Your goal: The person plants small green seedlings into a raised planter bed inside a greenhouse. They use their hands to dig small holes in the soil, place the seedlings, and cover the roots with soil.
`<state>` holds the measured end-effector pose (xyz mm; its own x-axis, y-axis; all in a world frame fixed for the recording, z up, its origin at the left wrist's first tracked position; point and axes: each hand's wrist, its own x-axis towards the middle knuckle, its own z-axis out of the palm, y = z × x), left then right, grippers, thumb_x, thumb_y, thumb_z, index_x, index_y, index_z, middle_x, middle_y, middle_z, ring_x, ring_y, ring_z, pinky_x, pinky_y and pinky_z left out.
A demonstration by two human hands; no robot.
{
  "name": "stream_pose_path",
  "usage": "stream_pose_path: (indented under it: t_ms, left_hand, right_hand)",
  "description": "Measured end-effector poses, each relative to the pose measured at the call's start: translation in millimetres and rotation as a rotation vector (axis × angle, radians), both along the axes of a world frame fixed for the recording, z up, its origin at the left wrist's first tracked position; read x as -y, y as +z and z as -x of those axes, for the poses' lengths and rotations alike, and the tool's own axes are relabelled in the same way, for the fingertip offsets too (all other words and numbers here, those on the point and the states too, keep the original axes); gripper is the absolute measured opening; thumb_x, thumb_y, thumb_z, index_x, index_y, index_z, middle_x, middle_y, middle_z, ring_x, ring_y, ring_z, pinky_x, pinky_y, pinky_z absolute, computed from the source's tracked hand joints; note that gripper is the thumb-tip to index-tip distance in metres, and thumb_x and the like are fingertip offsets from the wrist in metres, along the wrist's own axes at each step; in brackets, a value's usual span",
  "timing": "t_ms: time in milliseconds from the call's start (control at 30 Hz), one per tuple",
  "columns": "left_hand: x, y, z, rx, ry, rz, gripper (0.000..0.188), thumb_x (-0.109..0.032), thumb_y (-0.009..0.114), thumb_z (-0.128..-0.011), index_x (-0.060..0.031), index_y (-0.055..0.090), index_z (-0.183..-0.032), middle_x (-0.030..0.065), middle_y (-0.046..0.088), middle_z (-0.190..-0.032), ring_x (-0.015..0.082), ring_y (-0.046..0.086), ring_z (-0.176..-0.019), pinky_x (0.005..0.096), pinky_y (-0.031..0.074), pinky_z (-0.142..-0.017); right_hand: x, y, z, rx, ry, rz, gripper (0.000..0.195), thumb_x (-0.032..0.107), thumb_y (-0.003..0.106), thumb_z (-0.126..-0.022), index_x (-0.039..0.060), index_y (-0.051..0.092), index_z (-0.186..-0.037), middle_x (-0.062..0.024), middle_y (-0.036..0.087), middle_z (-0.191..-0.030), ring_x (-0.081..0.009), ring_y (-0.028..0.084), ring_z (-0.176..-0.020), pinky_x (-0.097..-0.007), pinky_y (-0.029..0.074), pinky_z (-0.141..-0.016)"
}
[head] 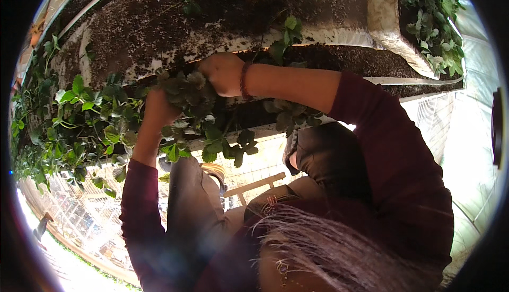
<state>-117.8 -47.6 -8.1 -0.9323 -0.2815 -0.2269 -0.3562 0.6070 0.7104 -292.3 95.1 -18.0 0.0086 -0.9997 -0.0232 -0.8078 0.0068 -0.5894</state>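
Observation:
Leafy plants with toothed leaves, like strawberry plants [193, 89], hang over the edge of a soil-filled planting bed [131, 33]. At the left of these leaves is my left hand [161, 107], its fingers hidden behind foliage. My right hand [222, 73], with a dark red beaded bracelet [244, 80] at the wrist, is bent at the bed's pale edge, just right of the same leaves. Its fingertips are out of sight, so what it holds does not show. Both forearms reach out from dark red sleeves.
More foliage [67, 133] trails along the left side, and another leafy row [433, 25] grows at the upper right. A soil-stained white strip [383, 13] crosses the bed. Below are my bent legs [195, 196] and a wire mesh surface [258, 153] with a wooden piece [254, 184].

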Motion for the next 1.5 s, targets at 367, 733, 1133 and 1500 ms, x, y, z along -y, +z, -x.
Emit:
stream_pose_path:
  t_ms: [367,733,1133,1500]
  left_hand:
    - [-14.0,108.5,-28.0,-0.141,0.419,-0.119,0.032,0.006,0.063,-0.075,-0.0045,0.064,-0.105,0.0088,0.066,-0.101,0.0144,0.063,-0.085,0.0261,0.050,-0.069]
    - [-63.9,127.8,-39.0,0.108,-0.288,0.259,0.036,-0.022,0.075,-0.068,-0.0068,0.065,-0.099,0.0107,0.064,-0.098,0.0324,0.057,-0.094,0.0417,0.042,-0.084]
    - [-76.4,116.4,-83.4,-0.015,-0.346,0.305,0.043,-0.026,0.072,-0.072,-0.0095,0.061,-0.110,0.0085,0.059,-0.105,0.0296,0.052,-0.102,0.0428,0.037,-0.093]
    - [-71.7,104.4,-112.0,-0.038,-0.312,0.505,0.047,-0.025,0.072,-0.072,-0.0129,0.059,-0.116,0.0067,0.057,-0.113,0.0287,0.051,-0.107,0.0428,0.039,-0.093]
  right_hand:
    - [-24.4,54.8,49.1,-0.079,-0.001,-0.188,0.036,0.009,0.053,-0.081,0.0110,0.063,-0.115,-0.0133,0.062,-0.112,-0.0324,0.059,-0.103,-0.0406,0.049,-0.089]
    - [-35.6,72.5,-0.9,-0.032,0.232,-0.261,0.056,0.002,0.051,-0.076,0.0210,0.053,-0.128,-0.0168,0.055,-0.126,-0.0360,0.059,-0.102,-0.0426,0.049,-0.088]
    - [-27.2,104.3,-42.6,-0.435,0.443,-0.326,0.054,0.012,0.057,-0.072,0.0268,0.057,-0.124,-0.0132,0.056,-0.113,-0.0315,0.061,-0.095,-0.0431,0.051,-0.076]
    - [-25.3,117.8,-12.1,0.110,0.040,-0.330,0.038,0.003,0.059,-0.075,0.0172,0.067,-0.110,-0.0123,0.065,-0.110,-0.0278,0.062,-0.100,-0.0353,0.049,-0.085]
